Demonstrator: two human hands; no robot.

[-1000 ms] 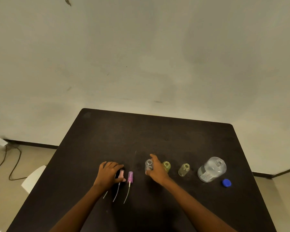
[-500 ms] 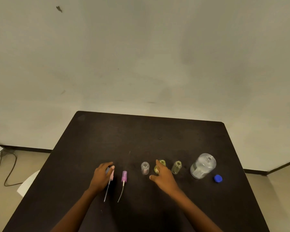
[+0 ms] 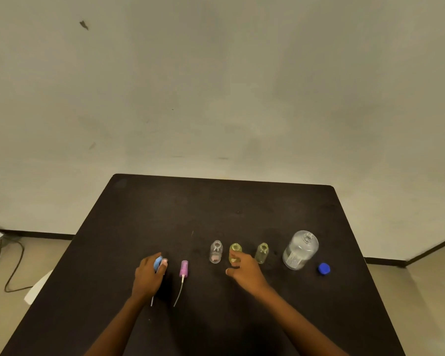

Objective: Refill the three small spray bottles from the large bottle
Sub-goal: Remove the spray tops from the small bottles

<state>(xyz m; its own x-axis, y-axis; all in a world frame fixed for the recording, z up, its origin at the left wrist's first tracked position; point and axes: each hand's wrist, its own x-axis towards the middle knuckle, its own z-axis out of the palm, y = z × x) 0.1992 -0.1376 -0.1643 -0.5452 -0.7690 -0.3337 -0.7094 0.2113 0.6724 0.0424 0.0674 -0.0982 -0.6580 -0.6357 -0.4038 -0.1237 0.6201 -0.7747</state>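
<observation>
Three small uncapped bottles stand in a row on the black table (image 3: 242,201): a clear bottle (image 3: 216,251), a middle yellow bottle (image 3: 235,249) and a right yellow bottle (image 3: 262,253). The large clear bottle (image 3: 300,249) stands open to their right, and its blue cap (image 3: 324,268) lies beside it. My right hand (image 3: 246,269) reaches the middle yellow bottle; its fingertips touch the lower front and the thumb stays off it. My left hand (image 3: 148,277) grips a blue spray head (image 3: 157,262), with a pink spray head (image 3: 165,262) at the fingertips. A purple spray head (image 3: 183,268) with its tube lies alone.
A thin dip tube (image 3: 152,301) sticks out below my left hand. The wall rises just behind the table's far edge. On the floor at the left lie a dark cable (image 3: 13,268) and a white object (image 3: 36,286).
My right hand left the clear bottle and moved right to the middle yellow bottle. My left hand gathered the blue and pink spray heads. The camera view shifted slightly.
</observation>
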